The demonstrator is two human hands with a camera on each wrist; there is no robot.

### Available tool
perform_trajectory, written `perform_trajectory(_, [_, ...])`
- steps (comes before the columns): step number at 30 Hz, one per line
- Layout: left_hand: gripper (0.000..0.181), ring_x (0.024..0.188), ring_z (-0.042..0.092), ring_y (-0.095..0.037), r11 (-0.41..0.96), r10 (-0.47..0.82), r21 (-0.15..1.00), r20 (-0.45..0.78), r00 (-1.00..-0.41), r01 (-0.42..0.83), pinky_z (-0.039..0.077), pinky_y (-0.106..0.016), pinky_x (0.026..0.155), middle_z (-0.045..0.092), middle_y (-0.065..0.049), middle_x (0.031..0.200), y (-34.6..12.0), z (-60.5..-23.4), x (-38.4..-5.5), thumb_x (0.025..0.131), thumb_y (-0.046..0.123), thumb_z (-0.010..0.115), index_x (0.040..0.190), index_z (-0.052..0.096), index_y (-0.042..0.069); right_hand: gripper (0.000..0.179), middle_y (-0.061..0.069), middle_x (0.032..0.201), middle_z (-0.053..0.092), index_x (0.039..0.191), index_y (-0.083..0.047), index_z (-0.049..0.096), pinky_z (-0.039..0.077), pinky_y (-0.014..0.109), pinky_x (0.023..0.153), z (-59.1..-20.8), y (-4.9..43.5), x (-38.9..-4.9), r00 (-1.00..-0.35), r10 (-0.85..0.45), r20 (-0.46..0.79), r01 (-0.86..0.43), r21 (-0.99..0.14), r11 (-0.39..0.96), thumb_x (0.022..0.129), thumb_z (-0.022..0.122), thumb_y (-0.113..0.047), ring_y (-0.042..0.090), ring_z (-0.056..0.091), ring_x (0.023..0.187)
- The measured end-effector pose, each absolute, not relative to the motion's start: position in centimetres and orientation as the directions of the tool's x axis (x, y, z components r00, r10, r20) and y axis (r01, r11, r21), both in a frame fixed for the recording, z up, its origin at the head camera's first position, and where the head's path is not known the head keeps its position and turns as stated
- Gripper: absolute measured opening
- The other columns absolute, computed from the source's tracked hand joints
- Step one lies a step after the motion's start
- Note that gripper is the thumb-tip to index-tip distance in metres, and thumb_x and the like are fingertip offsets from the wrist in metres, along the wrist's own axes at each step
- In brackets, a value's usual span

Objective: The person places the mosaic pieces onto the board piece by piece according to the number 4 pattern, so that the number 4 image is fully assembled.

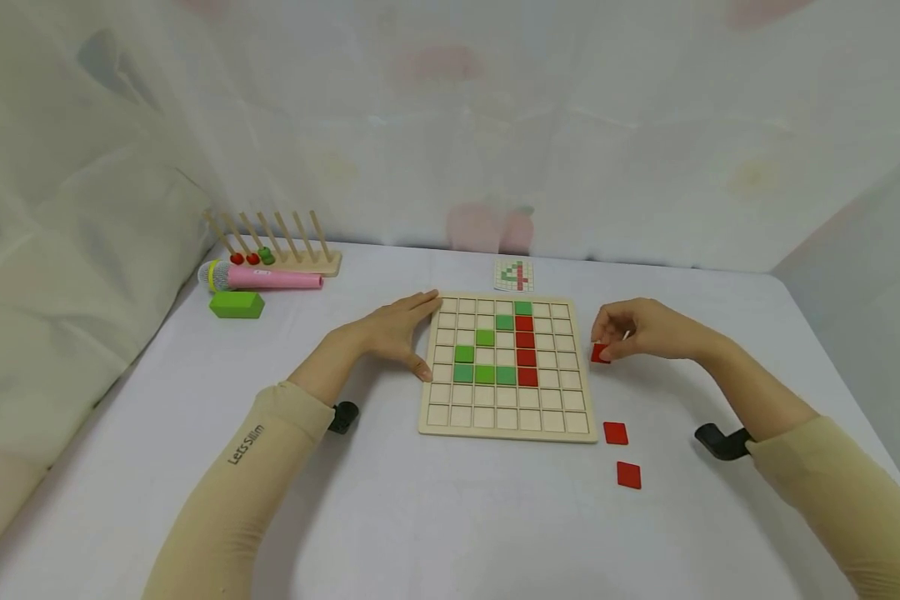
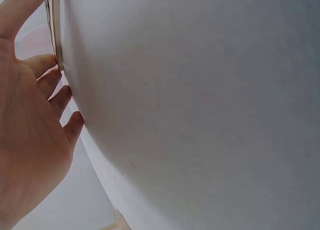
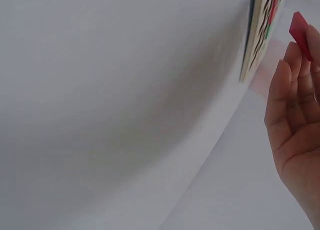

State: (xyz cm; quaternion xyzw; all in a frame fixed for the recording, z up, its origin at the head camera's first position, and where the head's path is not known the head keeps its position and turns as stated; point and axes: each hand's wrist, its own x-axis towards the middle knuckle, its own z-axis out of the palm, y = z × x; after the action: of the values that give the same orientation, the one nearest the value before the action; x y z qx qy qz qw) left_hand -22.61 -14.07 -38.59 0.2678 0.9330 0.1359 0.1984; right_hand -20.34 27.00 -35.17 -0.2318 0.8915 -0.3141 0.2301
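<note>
A wooden grid board (image 1: 472, 422) lies flat on the white table, with green and red square tiles set in some of its cells. My left hand (image 1: 396, 331) rests against the board's left edge, thumb and fingers spread. Just off the board's right side, my right hand (image 1: 641, 328) pinches a red square tile (image 1: 598, 353) between thumb and fingers. The right wrist view shows the same red tile (image 3: 300, 34) held up above the table, beside the board (image 3: 256, 37). Two more red tiles, one nearer the board (image 1: 616, 432) and one closer to me (image 1: 629, 475), lie loose on the table.
Behind the board stands a small pattern card (image 1: 513, 275) with a coloured grid. At the back left are a wooden peg rack (image 1: 330, 263) with a few beads, a pink toy microphone (image 1: 285, 279) and a green block (image 1: 237, 305). A pale curtain (image 1: 390, 125) hangs behind the table.
</note>
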Motion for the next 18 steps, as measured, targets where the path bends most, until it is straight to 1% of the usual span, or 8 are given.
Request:
perform_trajectory(2, [0.129, 0.157, 0.008, -0.032, 0.818, 0.555, 0.363, -0.294, -0.778, 0.446, 0.016, -0.055, 0.127, 0.005, -0.006, 0.170, -14.1, -38.6, -22.6, 0.063, 0.057, 0.086, 0.160, 0.014, 0.012, 0.016, 0.002, 0.083, 0.065, 0.100, -0.015, 0.068, 0.053, 0.023, 0.071, -35.0, 26.2, -20.4, -0.791, -0.564, -0.237, -0.279, -0.681, 0.677, 0.085, 0.073, -0.013, 0.013, 0.061, 0.079])
perform_trajectory(4, [0.129, 0.157, 0.008, -0.032, 0.817, 0.556, 0.363, -0.292, -0.778, 0.447, 0.016, -0.055, 0.127, 0.005, -0.006, 0.170, -14.0, -38.6, -22.6, 0.063, 0.057, 0.086, 0.160, 0.014, 0.012, 0.017, 0.002, 0.083, 0.064, 0.101, -0.016, 0.069, 0.053, 0.022, 0.072, -34.7, 25.4, -20.3, -0.792, -0.570, -0.220, -0.291, -0.685, 0.668, 0.085, 0.074, -0.013, 0.012, 0.060, 0.080])
perform_trajectory(12, [0.128, 0.158, 0.007, -0.030, 0.822, 0.551, 0.353, -0.298, -0.779, 0.447, 0.016, -0.053, 0.128, 0.005, -0.004, 0.170, -14.0, -38.7, -22.7, 0.064, 0.058, 0.085, 0.160, 0.014, 0.013, 0.014, 0.002, 0.085, 0.065, 0.099, -0.016, 0.070, 0.052, 0.021, 0.073, -34.4, 22.5, -20.1, -0.775, -0.593, -0.217, -0.304, -0.695, 0.652, 0.086, 0.075, -0.014, 0.014, 0.060, 0.083])
perform_trajectory(18, [0.128, 0.158, 0.007, -0.029, 0.827, 0.545, 0.347, -0.298, -0.784, 0.443, 0.018, -0.054, 0.127, 0.005, -0.003, 0.170, -14.1, -38.9, -22.8, 0.064, 0.059, 0.085, 0.160, 0.014, 0.013, 0.014, 0.002, 0.088, 0.069, 0.101, -0.014, 0.070, 0.054, 0.020, 0.076, -34.4, 20.8, -19.9, -0.746, -0.630, -0.216, -0.325, -0.707, 0.628, 0.088, 0.073, -0.013, 0.015, 0.063, 0.084])
